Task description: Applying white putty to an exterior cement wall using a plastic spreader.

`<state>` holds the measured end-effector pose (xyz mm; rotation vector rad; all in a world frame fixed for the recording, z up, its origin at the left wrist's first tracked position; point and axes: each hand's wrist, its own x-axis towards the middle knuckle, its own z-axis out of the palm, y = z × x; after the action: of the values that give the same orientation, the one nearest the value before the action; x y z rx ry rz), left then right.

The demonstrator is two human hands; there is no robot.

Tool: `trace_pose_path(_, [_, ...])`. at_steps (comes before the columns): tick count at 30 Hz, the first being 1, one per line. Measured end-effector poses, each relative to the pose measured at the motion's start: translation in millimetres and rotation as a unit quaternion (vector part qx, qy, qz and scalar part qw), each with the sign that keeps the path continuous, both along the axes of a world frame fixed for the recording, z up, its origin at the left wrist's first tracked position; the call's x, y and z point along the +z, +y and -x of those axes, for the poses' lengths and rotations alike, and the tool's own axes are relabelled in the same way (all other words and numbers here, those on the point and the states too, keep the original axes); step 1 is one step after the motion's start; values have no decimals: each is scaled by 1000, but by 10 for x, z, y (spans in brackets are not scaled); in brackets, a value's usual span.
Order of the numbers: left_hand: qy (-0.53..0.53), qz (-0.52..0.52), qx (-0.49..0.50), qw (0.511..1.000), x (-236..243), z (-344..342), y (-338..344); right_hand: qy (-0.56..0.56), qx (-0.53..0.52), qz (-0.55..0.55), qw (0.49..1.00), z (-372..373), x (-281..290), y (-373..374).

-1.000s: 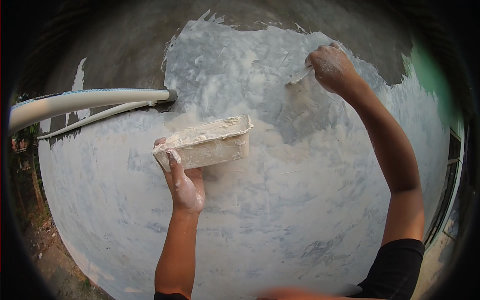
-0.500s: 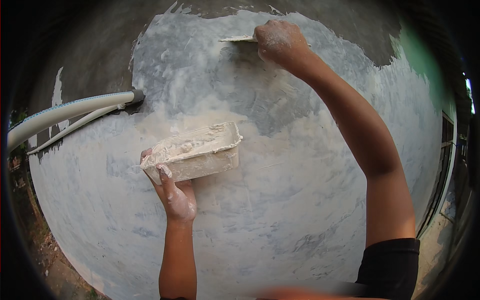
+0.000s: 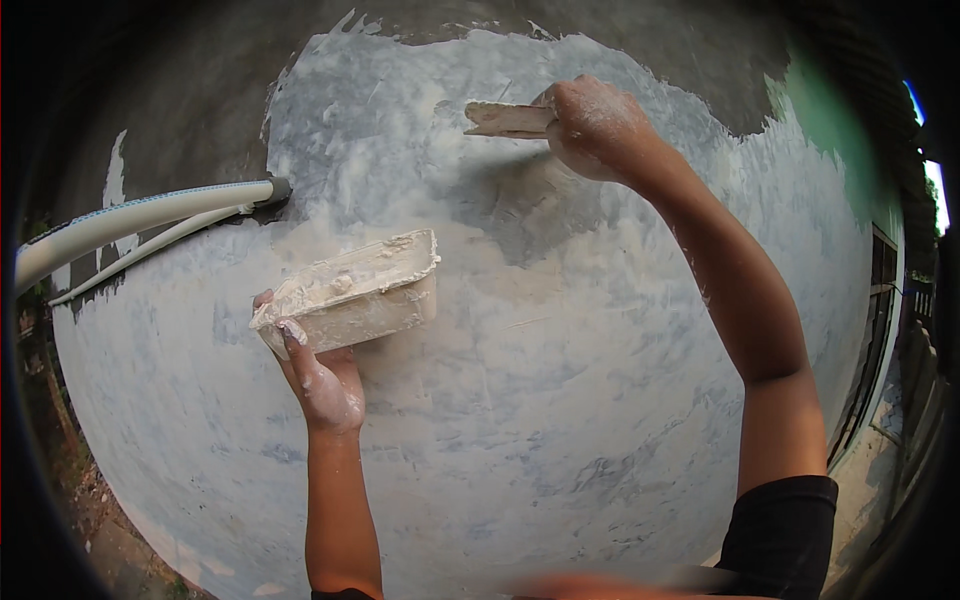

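High on the grey skim-coated wall [image 3: 560, 420], I'm gripping the putty knife [image 3: 508, 118] in my right hand [image 3: 595, 125], blade lying leftward, while my left hand [image 3: 322, 378] is clasping the plaster tray [image 3: 350, 290] well below-left

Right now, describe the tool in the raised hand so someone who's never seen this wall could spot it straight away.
Start at the big grey-white plastered wall and look near the top of the coated patch, where the right hand is raised. Sticking out leftward from its fingers is a flat putty-smeared scraper blade against the wall. Unlike the tray of putty in the left hand lower down, it is thin and flat.
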<state>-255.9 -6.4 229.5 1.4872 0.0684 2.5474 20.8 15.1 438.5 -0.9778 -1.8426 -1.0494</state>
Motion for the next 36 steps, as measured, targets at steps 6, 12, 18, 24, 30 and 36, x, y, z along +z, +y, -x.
trace_pose_path(6, [65,11,1,998,11,-178,20,167,286,-3,944,-353,370,318])
trace_pose_path(12, [111,33,13,993,-242,-283,129,226,514,131,817,-423,-522,356])
trace_pose_path(18, [107,13,-84,991,-113,-616,356,376,542,215,720,-591,-1073,307])
trace_pose_path(24, [139,29,-96,985,-302,-838,433,426,573,208,668,-636,-1762,265])
trace_pose_path(30, [117,73,-130,982,-877,-1284,531,537,540,160,627,-749,-2625,201])
trace_pose_path(36, [90,43,-280,955,-1205,-1643,665,619,548,89,555,-769,-3402,199])
